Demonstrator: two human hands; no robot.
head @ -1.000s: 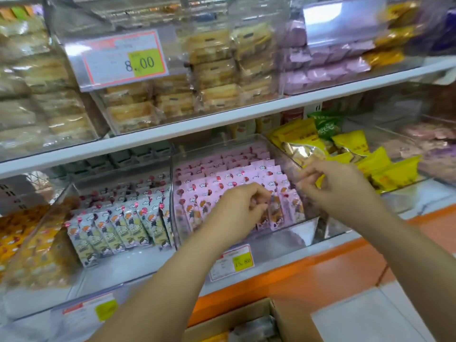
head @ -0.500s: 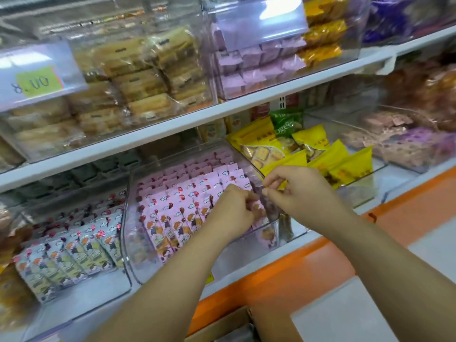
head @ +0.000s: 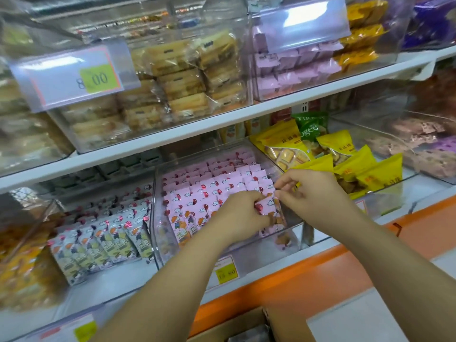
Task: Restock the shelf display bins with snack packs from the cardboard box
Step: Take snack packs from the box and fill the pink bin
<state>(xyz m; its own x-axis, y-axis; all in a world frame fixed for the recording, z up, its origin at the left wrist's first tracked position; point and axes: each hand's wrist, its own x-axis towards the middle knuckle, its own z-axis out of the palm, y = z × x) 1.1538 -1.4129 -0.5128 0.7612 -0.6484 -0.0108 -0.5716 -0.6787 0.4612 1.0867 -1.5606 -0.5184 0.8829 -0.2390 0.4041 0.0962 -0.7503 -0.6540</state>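
The left hand (head: 241, 214) grips a pink pack (head: 267, 206) at the bin's (head: 246, 254) front. The right hand (head: 318, 196), fingers curled, meets its corner, grip unclear. It is best slotted upright, label forward.

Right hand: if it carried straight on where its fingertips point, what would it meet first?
Probably the pink snack pack gripped by the left hand; the right hand points leftward at it, though depth is unclear.

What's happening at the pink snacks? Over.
Left hand grips pink pack in clear bin. Right hand beside it, grip unclear. Nothing blocking.
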